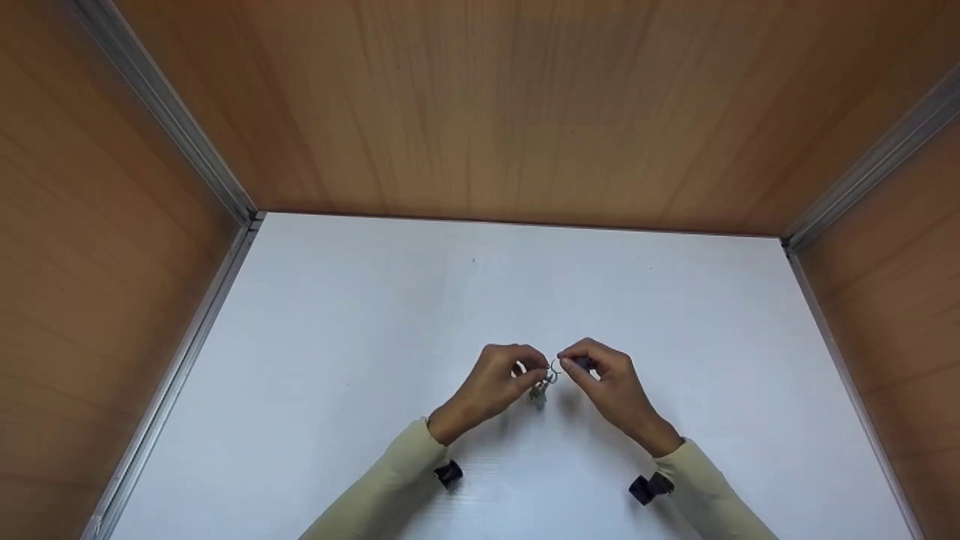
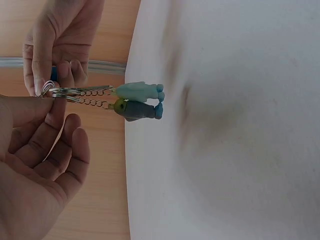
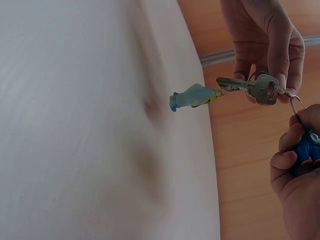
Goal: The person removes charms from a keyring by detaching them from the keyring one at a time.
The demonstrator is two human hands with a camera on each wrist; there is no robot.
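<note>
Well, from here I see both hands meeting above the white table [image 1: 375, 315], with the ring [image 1: 553, 371] between them in mid-air, clear of the surface. My left hand [image 1: 495, 382] pinches the ring at the head of the key [image 3: 252, 87]. Two charms [image 2: 140, 91] hang from it on short chains, one pale, one darker. My right hand [image 1: 607, 382] has its fingertips on the ring's other side and curls round a small blue piece [image 3: 306, 147]; I cannot tell whether that piece is already on the wire.

As I judge it, the work wants a firm left pinch so the ring does not swivel. The right fingertips should work close to the wire, and the charms should hang free rather than tangle.
</note>
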